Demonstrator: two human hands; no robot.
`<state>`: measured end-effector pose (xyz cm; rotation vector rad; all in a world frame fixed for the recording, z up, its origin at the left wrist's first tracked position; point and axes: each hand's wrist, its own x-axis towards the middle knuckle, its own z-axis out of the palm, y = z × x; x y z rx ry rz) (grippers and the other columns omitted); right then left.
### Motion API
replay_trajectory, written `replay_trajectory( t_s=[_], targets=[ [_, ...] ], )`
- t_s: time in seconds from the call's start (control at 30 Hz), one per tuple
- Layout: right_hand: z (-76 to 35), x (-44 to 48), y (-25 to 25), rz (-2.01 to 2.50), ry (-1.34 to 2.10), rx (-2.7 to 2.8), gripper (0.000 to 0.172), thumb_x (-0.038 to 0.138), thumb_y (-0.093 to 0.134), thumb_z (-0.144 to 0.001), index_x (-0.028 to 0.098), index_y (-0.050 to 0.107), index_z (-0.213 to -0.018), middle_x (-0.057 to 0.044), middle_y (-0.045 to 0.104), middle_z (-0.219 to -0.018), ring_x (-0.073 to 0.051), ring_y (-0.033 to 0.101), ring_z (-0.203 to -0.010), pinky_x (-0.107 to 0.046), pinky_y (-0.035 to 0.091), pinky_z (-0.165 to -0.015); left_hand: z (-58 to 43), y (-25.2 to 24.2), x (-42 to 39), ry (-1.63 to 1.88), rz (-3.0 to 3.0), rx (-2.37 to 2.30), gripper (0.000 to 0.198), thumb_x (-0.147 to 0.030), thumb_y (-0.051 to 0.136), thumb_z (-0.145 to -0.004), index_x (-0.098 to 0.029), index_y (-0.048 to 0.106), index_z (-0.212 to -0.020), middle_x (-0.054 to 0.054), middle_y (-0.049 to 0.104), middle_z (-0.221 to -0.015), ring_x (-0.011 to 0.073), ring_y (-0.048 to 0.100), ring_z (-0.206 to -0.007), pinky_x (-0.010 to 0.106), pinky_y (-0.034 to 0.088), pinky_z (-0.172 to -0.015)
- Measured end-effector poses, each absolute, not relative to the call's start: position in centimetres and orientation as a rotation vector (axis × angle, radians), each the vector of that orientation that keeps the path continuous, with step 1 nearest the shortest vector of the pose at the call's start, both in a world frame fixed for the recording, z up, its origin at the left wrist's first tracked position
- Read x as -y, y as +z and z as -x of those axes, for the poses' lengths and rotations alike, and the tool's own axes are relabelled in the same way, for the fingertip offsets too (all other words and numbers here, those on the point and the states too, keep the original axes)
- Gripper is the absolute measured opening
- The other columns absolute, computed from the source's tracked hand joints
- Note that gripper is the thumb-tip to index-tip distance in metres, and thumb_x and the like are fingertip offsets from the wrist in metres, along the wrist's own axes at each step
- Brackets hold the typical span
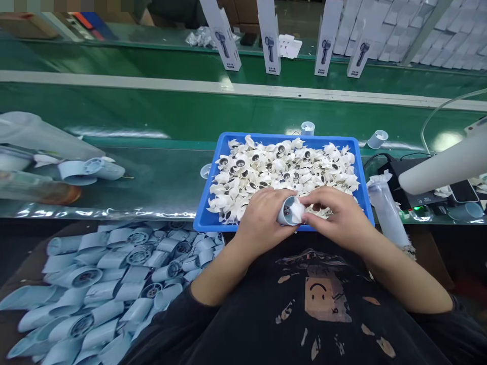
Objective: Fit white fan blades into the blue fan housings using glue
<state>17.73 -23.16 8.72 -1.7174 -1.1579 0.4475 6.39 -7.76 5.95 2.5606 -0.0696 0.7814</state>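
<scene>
My left hand [262, 218] is wrapped round a pale blue plastic tube [286, 213], its open end facing right. My right hand [337, 215] pinches a white fan impeller [297, 209] at the mouth of that tube. Both hands hover over the near edge of a blue tray [213, 175] heaped with several white impellers [281, 170]. How far the impeller sits inside the tube is hidden by my fingers.
A pile of pale blue tubes [114, 289] lies at the lower left. Loose tubes [91, 170] and a clear bag [38, 137] rest on the green conveyor [152, 116]. White product boxes [228, 43] stand at the back. A white cylinder [441, 165] and black device [414, 197] sit right.
</scene>
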Motion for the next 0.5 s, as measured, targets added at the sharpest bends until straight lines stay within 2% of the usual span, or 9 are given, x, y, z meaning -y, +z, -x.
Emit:
replay_trajectory(
  t_s=[0.1,0.17,0.23,0.33,0.43,0.5],
  targets=[
    [-17.1,22.5,9.3,1.992,0.122,1.470,0.009,0.022,0.065,-0.086,0.019,0.073,-0.085,-0.005,0.054,-0.082,-0.017,0.048,-0.079,-0.033,0.040,-0.074,-6.7,5.5,8.5,0.902,-2.583,0.147,0.025,-0.026,0.053,-0.087,-0.019,0.052,-0.111,0.007,0.072,-0.100,0.0218,0.068,-0.093,0.039,0.052,-0.092],
    [-16.9,21.9,9.3,2.064,0.124,1.524,0.011,0.025,0.067,-0.086,0.019,0.074,-0.080,-0.003,0.048,-0.077,-0.016,0.044,-0.075,-0.031,0.037,-0.070,-6.7,5.2,8.9,0.971,-2.582,0.122,0.027,-0.022,0.053,-0.086,-0.019,0.050,-0.113,0.007,0.071,-0.101,0.0214,0.067,-0.094,0.039,0.052,-0.094],
    [-17.1,21.6,9.1,2.075,0.186,1.500,0.009,0.026,0.068,-0.086,0.021,0.076,-0.085,-0.002,0.045,-0.077,-0.016,0.044,-0.075,-0.030,0.036,-0.070,-6.7,5.0,9.1,0.992,-2.580,0.064,0.028,-0.022,0.054,-0.086,-0.019,0.050,-0.114,0.007,0.071,-0.102,0.0216,0.067,-0.095,0.039,0.052,-0.095],
    [-17.6,22.2,8.9,2.000,0.285,1.445,0.014,0.028,0.069,-0.086,0.023,0.075,-0.097,-0.003,0.046,-0.083,-0.015,0.047,-0.078,-0.030,0.039,-0.073,-6.6,4.9,8.6,0.887,-2.575,0.023,0.027,-0.026,0.054,-0.087,-0.020,0.051,-0.114,0.008,0.071,-0.105,0.0223,0.067,-0.097,0.038,0.052,-0.093],
    [-17.9,23.4,8.7,1.830,0.347,1.446,0.023,0.036,0.061,-0.091,0.020,0.075,-0.082,-0.002,0.045,-0.079,-0.013,0.048,-0.074,-0.028,0.041,-0.070,-6.7,4.9,7.7,0.762,-2.592,-0.055,0.033,-0.037,0.060,-0.086,-0.020,0.052,-0.113,0.009,0.071,-0.107,0.0240,0.067,-0.099,0.039,0.053,-0.090],
    [-17.8,24.0,8.5,1.804,0.266,1.454,0.027,0.040,0.057,-0.093,0.021,0.074,-0.085,-0.003,0.048,-0.082,-0.015,0.049,-0.078,-0.030,0.042,-0.073,-7.0,5.0,7.1,0.727,-2.612,-0.085,0.038,-0.040,0.064,-0.084,-0.020,0.052,-0.114,0.009,0.071,-0.108,0.0250,0.067,-0.100,0.041,0.051,-0.094]
  ],
)
